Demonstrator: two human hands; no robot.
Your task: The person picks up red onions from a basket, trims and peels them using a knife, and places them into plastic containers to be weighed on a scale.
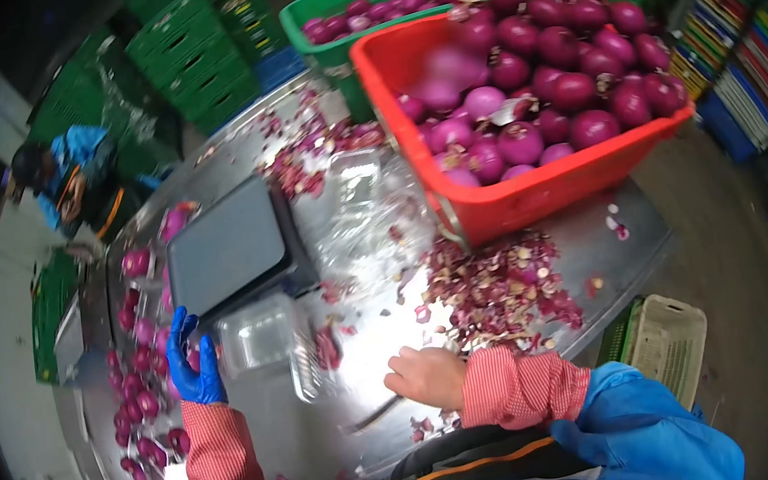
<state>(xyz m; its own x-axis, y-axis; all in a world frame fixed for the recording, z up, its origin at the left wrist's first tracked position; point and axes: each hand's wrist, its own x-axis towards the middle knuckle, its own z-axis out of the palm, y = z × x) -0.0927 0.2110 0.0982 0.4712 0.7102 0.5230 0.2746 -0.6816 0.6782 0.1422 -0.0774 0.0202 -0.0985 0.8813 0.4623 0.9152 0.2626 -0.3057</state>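
My left hand (193, 360), in a blue glove, is open with fingers apart and holds nothing. It is raised beside the dark grey flat-topped scale (226, 247) and a clear plastic tray (260, 336). Low over the metal table, my bare right hand (428, 378) is closed around a knife (376, 416), its blade pointing left. Peeled red onions (147, 403) lie along the table's left side. A large red crate (546, 202) is heaped with red onions (569, 91). Inside its left part, a purple onion-like shape (453, 68) is smeared by motion.
Onion skins (499, 292) are piled in front of the red crate. Behind it stands a green crate (309, 17) with more onions. Clear plastic packaging (372, 222) lies mid-table. Another person (82, 184) is at the far left. A beige basket (671, 347) is below right.
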